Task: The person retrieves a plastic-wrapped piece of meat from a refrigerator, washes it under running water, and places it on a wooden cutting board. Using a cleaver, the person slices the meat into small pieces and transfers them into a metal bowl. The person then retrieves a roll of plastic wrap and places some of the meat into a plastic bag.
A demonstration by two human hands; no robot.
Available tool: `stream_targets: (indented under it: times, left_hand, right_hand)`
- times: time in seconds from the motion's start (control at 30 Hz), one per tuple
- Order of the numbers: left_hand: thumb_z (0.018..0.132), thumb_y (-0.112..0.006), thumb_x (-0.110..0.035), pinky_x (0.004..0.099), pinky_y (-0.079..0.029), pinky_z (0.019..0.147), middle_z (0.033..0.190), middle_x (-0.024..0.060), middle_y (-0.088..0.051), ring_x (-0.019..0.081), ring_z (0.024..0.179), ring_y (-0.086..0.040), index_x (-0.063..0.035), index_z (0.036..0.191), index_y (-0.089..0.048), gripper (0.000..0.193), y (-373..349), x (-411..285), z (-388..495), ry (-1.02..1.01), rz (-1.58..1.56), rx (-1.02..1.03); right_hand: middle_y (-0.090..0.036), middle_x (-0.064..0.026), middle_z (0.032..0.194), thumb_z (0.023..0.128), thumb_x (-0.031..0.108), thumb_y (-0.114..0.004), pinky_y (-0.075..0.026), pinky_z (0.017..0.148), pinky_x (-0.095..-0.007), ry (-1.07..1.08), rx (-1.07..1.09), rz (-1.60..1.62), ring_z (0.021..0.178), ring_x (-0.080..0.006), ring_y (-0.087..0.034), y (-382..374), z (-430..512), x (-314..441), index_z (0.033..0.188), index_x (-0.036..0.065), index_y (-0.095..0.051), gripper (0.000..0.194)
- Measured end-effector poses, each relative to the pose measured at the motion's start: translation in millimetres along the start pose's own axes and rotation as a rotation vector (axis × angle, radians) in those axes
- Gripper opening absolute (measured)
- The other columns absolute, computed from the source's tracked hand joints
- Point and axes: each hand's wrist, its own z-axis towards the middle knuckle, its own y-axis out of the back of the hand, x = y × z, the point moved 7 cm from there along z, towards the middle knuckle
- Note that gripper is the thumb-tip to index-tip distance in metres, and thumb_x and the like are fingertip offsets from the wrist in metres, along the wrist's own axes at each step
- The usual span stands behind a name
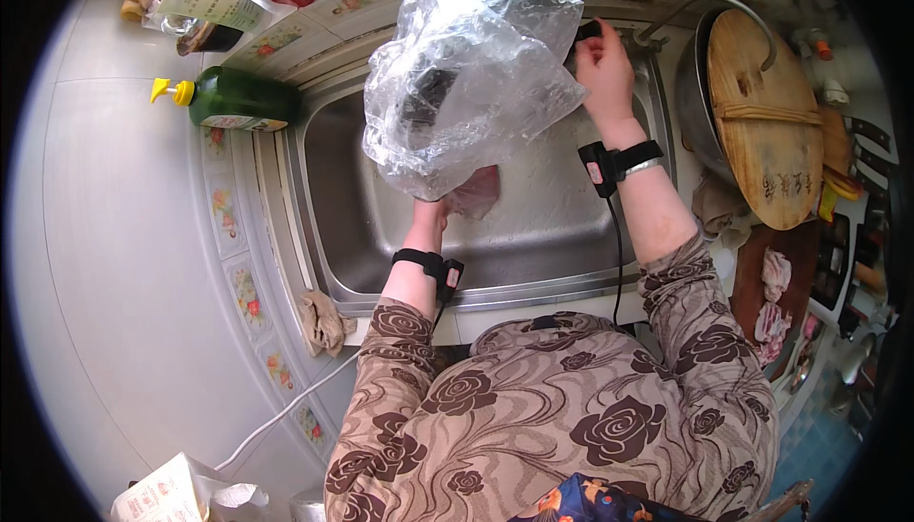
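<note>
A clear, crumpled plastic bag (475, 79) spreads over the upper part of the stainless steel sink (564, 215). My left hand (430, 216) reaches up beneath the bag, which hides most of its fingers; whether it grips anything cannot be told. Beside that wrist, a reddish piece, apparently in plastic film (477, 192), shows below the bag's lower edge. At the bag's right side my right hand (605, 65) has its fingers bent around a small black object (588, 31) at the sink's back edge. Dark shapes show through the bag. Both wrists wear black strapped devices.
A green pump bottle (246, 99) lies left of the sink, with a beige cloth (325, 322) near the front left corner. Right of the sink are a curved faucet (767, 51), a metal pot with a wooden lid (764, 122), and raw meat (772, 322) on a brown board (796, 258).
</note>
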Motion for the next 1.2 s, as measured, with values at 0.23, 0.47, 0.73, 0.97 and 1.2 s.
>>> stream_targets:
  times: [0.23, 0.47, 0.73, 0.97, 1.2]
  left_hand:
    - [0.09, -0.064, -0.032, 0.0438, -0.049, 0.084, 0.111, 0.0026, -0.053, 0.0211, 0.102, -0.053, -0.0122, 0.118, -0.053, 0.036, -8.1, -17.5, -5.2, -0.09, 0.188, 0.014]
    - [0.094, -0.063, -0.019, 0.0375, -0.055, 0.074, 0.114, 0.0072, -0.059, 0.0222, 0.096, -0.061, -0.007, 0.127, -0.053, 0.037, -26.0, -45.9, -49.7, -0.157, 0.138, 0.135]
    - [0.09, -0.065, -0.017, 0.0356, -0.051, 0.084, 0.119, 0.013, -0.062, 0.0214, 0.106, -0.06, -0.001, 0.125, -0.056, 0.04, -7.8, -66.3, -77.3, 0.006, 0.212, 0.181]
    - [0.09, -0.063, -0.023, 0.0349, -0.048, 0.092, 0.119, 0.0163, -0.064, 0.0222, 0.112, -0.059, -0.0001, 0.126, -0.057, 0.042, 49.4, -38.7, -25.5, -0.024, 0.476, -0.025]
    - [0.087, -0.064, -0.025, 0.0367, -0.046, 0.097, 0.133, 0.0156, -0.054, 0.0268, 0.118, -0.055, -0.0065, 0.136, -0.05, 0.054, 12.8, -17.2, -0.1, -0.154, 0.83, 0.408]
  right_hand:
    - [-0.064, -0.012, 0.101, 0.077, 0.017, -0.072, -0.052, 0.075, -0.04, -0.08, 0.132, 0.032, 0.083, -0.0262, -0.065, -20.7, -55.1, -13.2, 0.132, 0.001, -0.049, 0.061]
    - [-0.063, -0.0193, 0.111, 0.069, 0.022, -0.079, -0.05, 0.088, -0.0442, 0.044, 1.094, 0.057, 0.103, -0.0368, -0.061, -157.5, -229.2, -5.9, 0.117, 0.003, -0.056, 0.056]
    - [-0.067, -0.0168, 0.107, 0.085, 0.021, -0.063, -0.048, 0.088, -0.0461, 0.187, 1.065, -0.131, 0.105, -0.0381, -0.061, -202.7, -259.0, -11.1, 0.099, 0.008, -0.069, 0.02]
    - [-0.062, -0.0187, 0.112, 0.09, 0.015, -0.052, -0.046, 0.089, -0.043, 0.304, 1.199, 0.132, 0.102, -0.0364, -0.058, -192.1, -272.4, 1.9, 0.103, 0.001, -0.062, 0.021]
    - [-0.059, -0.0158, 0.099, 0.079, 0.007, -0.06, -0.047, 0.073, -0.0459, 0.798, 1.398, -0.075, 0.086, -0.0365, -0.059, -160.5, -258.4, 46.1, 0.082, 0.002, -0.056, 0.007]
